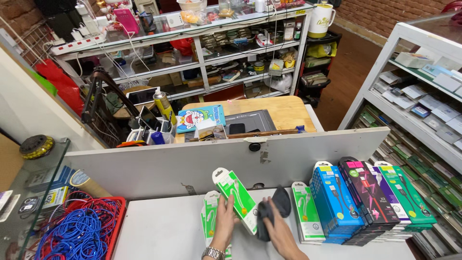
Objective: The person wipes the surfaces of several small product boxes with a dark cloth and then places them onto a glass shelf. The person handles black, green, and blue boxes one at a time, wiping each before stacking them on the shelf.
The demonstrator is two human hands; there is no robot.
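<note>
My left hand (224,222), with a metal watch at the wrist, holds up a white and green cable package (236,198), tilted. My right hand (278,230) grips a dark cloth (272,211) pressed against the package's lower right side. Under my left hand lies another white and green package (210,216) on the white countertop (161,228). A third like it (306,212) lies just right of the cloth.
A row of upright blue, black and green cable boxes (365,197) stands at the right. A red basket of blue and red cables (82,228) sits at the left. A grey partition (192,161) backs the counter; beyond it are a wooden workbench (281,110) and cluttered shelves.
</note>
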